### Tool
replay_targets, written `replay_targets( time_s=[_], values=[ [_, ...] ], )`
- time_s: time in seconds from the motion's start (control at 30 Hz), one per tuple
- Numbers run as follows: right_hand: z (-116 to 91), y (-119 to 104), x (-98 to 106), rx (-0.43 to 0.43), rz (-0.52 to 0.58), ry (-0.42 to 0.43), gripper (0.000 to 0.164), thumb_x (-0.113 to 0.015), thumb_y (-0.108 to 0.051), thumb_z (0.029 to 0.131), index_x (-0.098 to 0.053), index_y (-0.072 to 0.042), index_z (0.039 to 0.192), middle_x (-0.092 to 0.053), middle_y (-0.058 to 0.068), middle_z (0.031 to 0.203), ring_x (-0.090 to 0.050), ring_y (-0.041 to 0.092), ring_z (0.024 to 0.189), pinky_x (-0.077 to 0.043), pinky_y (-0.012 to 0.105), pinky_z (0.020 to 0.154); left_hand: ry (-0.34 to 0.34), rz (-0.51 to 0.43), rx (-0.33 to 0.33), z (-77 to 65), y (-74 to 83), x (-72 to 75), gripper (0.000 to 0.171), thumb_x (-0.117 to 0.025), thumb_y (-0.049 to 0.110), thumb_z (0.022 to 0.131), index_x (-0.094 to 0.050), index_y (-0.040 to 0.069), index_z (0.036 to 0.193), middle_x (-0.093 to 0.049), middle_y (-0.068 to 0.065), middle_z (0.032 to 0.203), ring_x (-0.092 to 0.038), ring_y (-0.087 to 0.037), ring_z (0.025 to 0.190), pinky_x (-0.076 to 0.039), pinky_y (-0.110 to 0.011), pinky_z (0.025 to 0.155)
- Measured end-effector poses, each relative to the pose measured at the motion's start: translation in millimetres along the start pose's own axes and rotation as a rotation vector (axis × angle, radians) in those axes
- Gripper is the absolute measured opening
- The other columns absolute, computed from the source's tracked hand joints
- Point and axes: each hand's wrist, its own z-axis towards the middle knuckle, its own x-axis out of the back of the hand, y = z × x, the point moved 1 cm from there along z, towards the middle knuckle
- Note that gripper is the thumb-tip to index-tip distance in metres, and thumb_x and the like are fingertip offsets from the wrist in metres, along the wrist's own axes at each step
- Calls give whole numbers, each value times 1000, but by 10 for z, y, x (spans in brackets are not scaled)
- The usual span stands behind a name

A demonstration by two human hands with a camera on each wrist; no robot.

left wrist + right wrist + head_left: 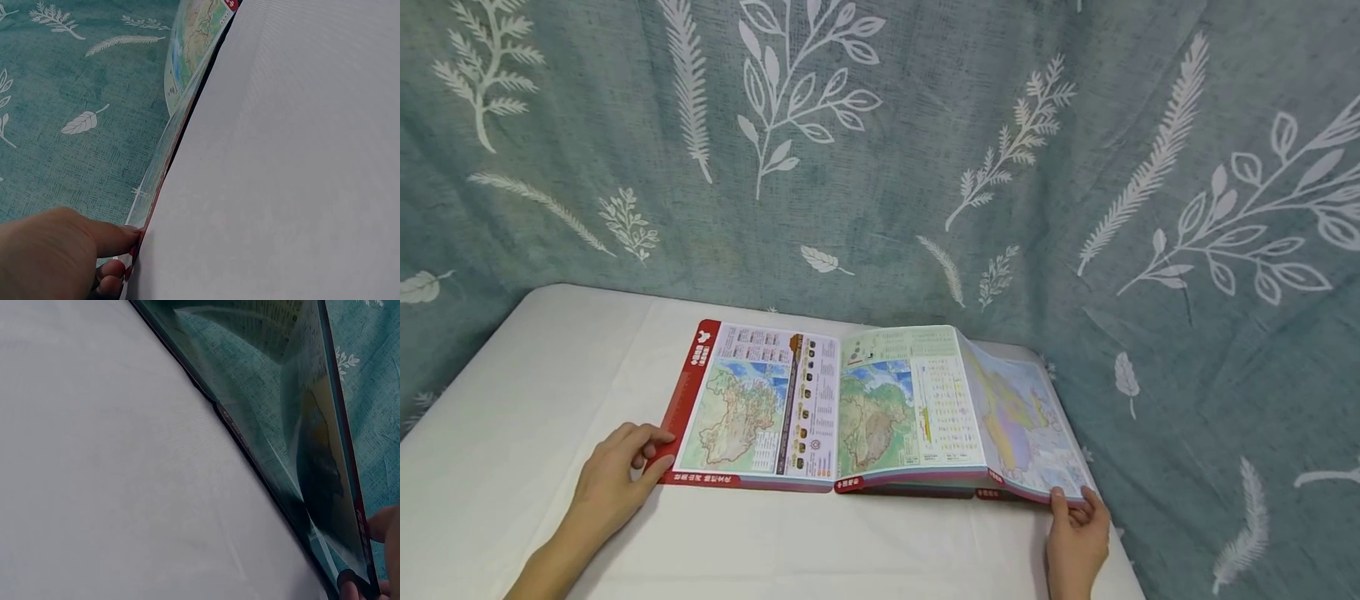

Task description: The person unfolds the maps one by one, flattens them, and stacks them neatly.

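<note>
A folding map (808, 408) with printed maps and text on its panels lies spread across the table. Its left panel has a red strip (688, 379) down the side. At that strip's lower end my left hand (610, 479) pinches the edge, thumb on top and fingers curled, as the left wrist view (62, 256) also shows. My right hand (1077, 533) pinches the near right corner of the rightmost panel (1022, 417). That panel and the middle one (910, 400) are raised along the near side; in the right wrist view a gap shows between the upper panel (319, 437) and the layer below.
The map rests on a white-covered table (790, 542). Behind it and along the right side hangs a teal curtain (880, 150) with white leaf prints. The table's right edge runs close beside my right hand.
</note>
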Motion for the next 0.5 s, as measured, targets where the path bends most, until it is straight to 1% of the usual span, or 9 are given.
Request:
replay_targets(
  time_s=[0.17, 0.23, 0.3, 0.37, 0.43, 0.5],
  values=[
    [-16, -9, 23, -36, 57, -11, 73, -62, -26, 105, -23, -4, 163, -47, 28, 145, -54, 23, 101, -35, 6, 63, -2, -2, 2, 6, 20, 25, 34, -89, 4, 79, -74, 13, 108, -53, 6, 86, -43, -7, 77, -33, -28, 67],
    [-18, -13, 27, -41, 67, -17, 77, -62, -24, 105, -18, -4, 164, -42, 31, 150, -55, 30, 108, -35, 8, 64, -5, -4, 2, 5, 26, 28, 35, -89, 3, 79, -73, 13, 108, -53, 6, 86, -43, -7, 77, -33, -28, 67],
    [-18, -15, 28, -41, 66, -19, 79, -62, -22, 105, -13, -5, 165, -36, 32, 156, -55, 35, 117, -37, 10, 68, -6, -6, 1, 7, 27, 28, 35, -89, 3, 79, -73, 13, 108, -53, 6, 86, -43, -8, 77, -33, -27, 66],
    [-18, -15, 30, -33, 67, -15, 82, -63, -18, 104, -11, -5, 166, -31, 30, 161, -53, 39, 124, -40, 15, 75, -6, -7, -1, 9, 23, 26, 35, -89, 3, 78, -73, 13, 108, -53, 6, 86, -43, -8, 77, -33, -27, 66],
    [-18, -10, 33, -17, 72, -12, 83, -64, -13, 102, -11, -5, 166, -27, 29, 163, -51, 40, 129, -41, 13, 77, -3, -8, -4, 9, 20, 24, 35, -89, 3, 78, -73, 13, 108, -53, 6, 85, -43, -7, 77, -33, -27, 66],
    [-16, 7, 45, 20, 78, -6, 83, -65, -6, 100, -14, -4, 165, -29, 29, 161, -51, 40, 128, -42, 8, 77, -3, -8, -4, 11, 21, 23, 36, -89, 2, 78, -73, 13, 108, -53, 6, 85, -43, -8, 77, -33, -27, 66]
  ],
)
